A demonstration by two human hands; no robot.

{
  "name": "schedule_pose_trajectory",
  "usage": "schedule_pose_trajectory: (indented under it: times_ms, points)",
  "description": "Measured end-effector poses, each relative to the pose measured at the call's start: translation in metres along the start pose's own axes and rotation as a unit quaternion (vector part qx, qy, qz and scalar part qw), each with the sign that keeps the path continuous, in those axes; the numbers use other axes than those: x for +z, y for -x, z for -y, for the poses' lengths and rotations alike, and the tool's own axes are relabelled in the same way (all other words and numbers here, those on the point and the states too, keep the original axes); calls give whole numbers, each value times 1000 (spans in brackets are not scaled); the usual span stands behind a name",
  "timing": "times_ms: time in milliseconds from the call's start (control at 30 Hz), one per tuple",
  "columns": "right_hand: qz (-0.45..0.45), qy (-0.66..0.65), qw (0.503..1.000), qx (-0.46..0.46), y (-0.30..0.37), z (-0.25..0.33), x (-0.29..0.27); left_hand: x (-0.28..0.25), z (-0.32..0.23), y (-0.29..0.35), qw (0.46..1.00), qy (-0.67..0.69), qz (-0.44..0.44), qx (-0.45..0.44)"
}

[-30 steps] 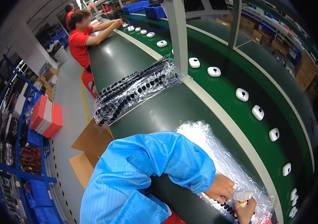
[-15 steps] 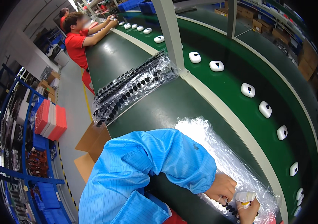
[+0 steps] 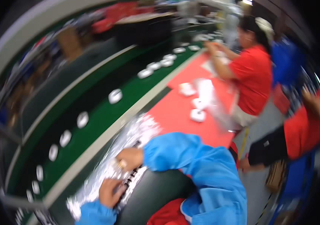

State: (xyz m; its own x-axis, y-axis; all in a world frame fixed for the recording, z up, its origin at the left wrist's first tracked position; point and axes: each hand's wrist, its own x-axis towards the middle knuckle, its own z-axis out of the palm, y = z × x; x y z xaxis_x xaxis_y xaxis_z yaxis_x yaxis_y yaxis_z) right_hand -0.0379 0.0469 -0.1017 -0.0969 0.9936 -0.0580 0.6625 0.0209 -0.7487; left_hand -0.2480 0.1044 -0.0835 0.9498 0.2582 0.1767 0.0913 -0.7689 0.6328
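Motion blurs the whole view. Near the lower middle, my right hand (image 3: pixel 131 159) is closed round a small whitish object (image 3: pixel 122 164), mostly covered by the fingers. Closer to me on the left, my left hand (image 3: pixel 109 192) rests over the clear plastic sheeting (image 3: pixel 92 187), its bent fingers beside a row of small black pieces (image 3: pixel 131 175). Blur hides whether those fingers grip a piece. Both arms wear blue sleeves.
A green conveyor belt (image 3: pixel 96 99) carries several white rounded devices (image 3: pixel 115 96) past the bench's pale rail (image 3: pixel 92 148). On a red mat (image 3: pixel 175 108), a white device (image 3: pixel 197 115) lies near clear plastic. A co-worker in red (image 3: pixel 252 77) works beyond; another person's red sleeve (image 3: pixel 302 127) shows at right.
The view has swung to the right, now showing the red mat and different co-workers. My hands remain close together over the plastic sheeting; the right hand still has a whitish object.
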Motion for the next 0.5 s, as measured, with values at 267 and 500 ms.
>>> schedule_pose_trajectory:
  times_ms: [267, 500]
  points:
    - [-54, 53, 997, 24, 27, 4, 3, -102, -163, 12, 922, 132, 107, 349]
    - [-39, 71, 997, 9, 18, 20, -1, -101, -145, 50, 695, 657, 15, 291]
